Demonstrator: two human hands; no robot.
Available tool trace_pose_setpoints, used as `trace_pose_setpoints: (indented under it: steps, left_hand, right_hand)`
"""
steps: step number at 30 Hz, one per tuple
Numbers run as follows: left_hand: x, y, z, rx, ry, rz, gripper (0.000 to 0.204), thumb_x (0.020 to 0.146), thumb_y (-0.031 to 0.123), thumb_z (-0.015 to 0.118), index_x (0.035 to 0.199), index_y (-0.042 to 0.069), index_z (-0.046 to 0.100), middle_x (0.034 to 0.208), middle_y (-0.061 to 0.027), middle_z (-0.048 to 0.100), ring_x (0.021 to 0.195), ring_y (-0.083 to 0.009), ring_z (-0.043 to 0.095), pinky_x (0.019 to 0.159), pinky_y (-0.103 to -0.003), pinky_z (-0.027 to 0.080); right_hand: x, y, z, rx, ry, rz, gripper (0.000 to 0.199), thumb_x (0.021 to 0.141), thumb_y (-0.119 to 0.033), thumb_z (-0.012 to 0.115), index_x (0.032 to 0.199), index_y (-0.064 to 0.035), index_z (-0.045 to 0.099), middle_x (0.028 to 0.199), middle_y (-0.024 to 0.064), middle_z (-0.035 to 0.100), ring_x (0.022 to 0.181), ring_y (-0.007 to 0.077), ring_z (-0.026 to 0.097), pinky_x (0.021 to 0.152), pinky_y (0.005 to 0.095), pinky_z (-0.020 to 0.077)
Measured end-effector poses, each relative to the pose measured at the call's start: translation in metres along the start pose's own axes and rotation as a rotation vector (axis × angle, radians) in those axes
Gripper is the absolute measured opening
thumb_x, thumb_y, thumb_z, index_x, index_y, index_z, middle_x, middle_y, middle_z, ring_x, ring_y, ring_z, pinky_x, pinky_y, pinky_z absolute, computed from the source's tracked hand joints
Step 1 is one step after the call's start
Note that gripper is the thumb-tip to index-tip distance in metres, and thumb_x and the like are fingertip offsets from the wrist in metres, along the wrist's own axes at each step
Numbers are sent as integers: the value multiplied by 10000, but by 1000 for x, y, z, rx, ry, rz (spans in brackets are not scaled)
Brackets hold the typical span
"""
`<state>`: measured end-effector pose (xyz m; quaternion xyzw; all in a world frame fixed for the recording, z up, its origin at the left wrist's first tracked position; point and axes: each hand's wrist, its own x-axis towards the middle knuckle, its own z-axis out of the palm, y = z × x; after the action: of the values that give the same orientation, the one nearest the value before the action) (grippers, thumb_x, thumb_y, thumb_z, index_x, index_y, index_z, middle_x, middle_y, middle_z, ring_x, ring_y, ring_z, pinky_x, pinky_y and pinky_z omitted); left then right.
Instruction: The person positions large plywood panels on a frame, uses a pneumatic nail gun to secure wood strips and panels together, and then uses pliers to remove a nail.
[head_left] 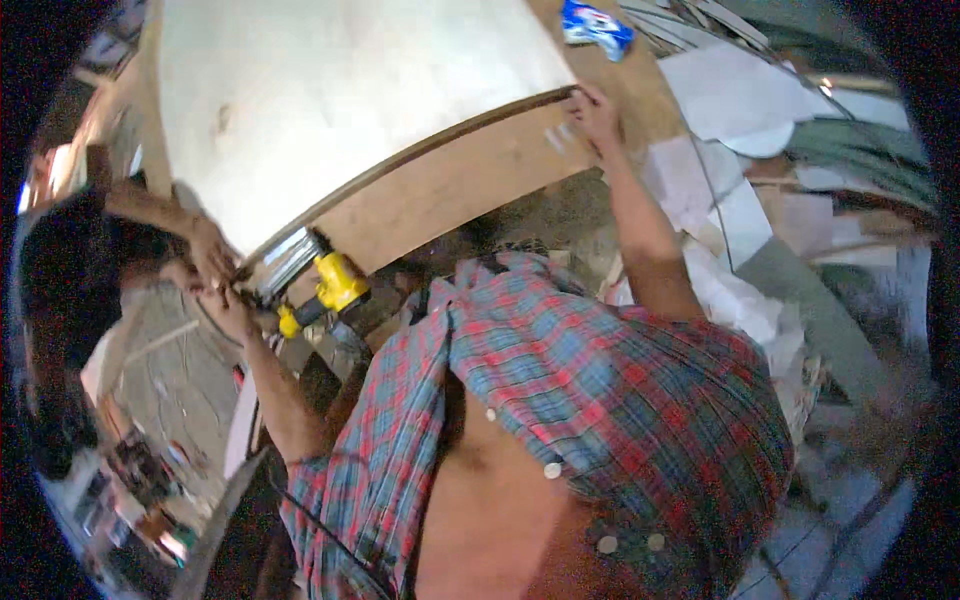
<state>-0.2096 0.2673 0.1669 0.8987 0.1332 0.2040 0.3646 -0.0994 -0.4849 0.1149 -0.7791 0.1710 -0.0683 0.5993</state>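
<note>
A large pale plywood panel (pixel 350 90) lies on a brown board (pixel 470 180). A thin dark trim strip (pixel 420 150) runs along the panel's curved near edge. My right hand (pixel 592 115) pinches the strip's right end against the board. My left hand (pixel 226 308) is closed at the strip's left end, on the front of a yellow and silver nail gun (pixel 318 280) held against the edge. Another person's hand (pixel 208 248) presses on the same corner just above my left hand.
The other person's dark-haired head (pixel 60 290) fills the far left. A blue and white packet (pixel 596 26) lies on the board at the top. Pale offcuts and sheet scraps (pixel 760 230) litter the floor at right. My plaid shirt (pixel 600 390) covers the lower middle.
</note>
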Motion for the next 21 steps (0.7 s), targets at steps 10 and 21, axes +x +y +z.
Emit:
trace_pose_setpoints:
  steps: [10,21]
  left_hand:
    - [21,-48,-2,-238,-53,-308,412,878,130,580,1267,5,528,1165,-93,611,878,-188,595,715,-274,481]
    - [22,-29,-31,1694,-810,313,539,861,121,546,1380,211,432,1497,-7,331,1348,-216,347,1114,-309,283]
  right_hand:
    - [-15,-25,4,53,89,-25,299,899,-230,618,1128,-44,664,781,55,670,657,97,616,591,255,506]
    - [-10,-42,6,115,115,91,308,837,-332,696,1007,-76,710,748,9,642,649,64,593,541,221,475]
